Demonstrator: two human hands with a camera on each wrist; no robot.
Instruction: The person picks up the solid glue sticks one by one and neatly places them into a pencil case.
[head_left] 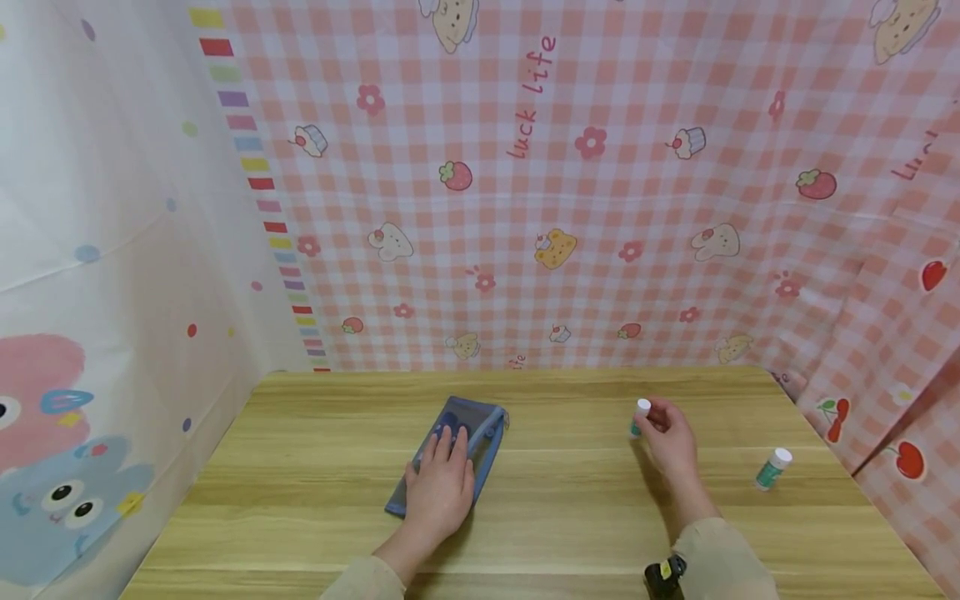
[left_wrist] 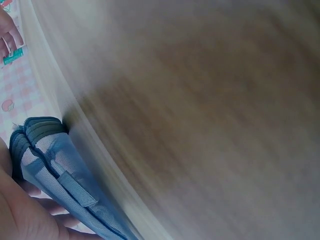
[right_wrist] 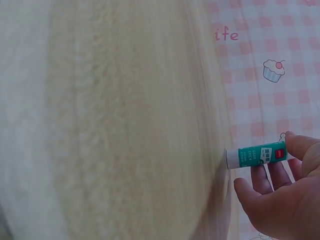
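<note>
A blue mesh zip pouch (head_left: 480, 479) lies flat on the wooden table, left of centre. My left hand (head_left: 441, 492) rests on top of it with fingers spread and stretched out. The left wrist view shows the pouch's zip edge (left_wrist: 62, 175) beside that hand's fingers. Farther right, my right hand (head_left: 672, 446) holds a small green glue stick (head_left: 637, 427) upright by its upper end, fingers curled about it. In the right wrist view, the printed green label of the glue stick (right_wrist: 262, 154) shows, with its white base close to the tabletop.
A second glue stick (head_left: 771, 471), white-capped, stands on the table right of my right hand. A black object (head_left: 664, 577) sits by the right sleeve at the near edge. Pink checked cloth (head_left: 555, 192) hangs behind the table (head_left: 555, 517); white printed cloth (head_left: 127, 250) hangs at left.
</note>
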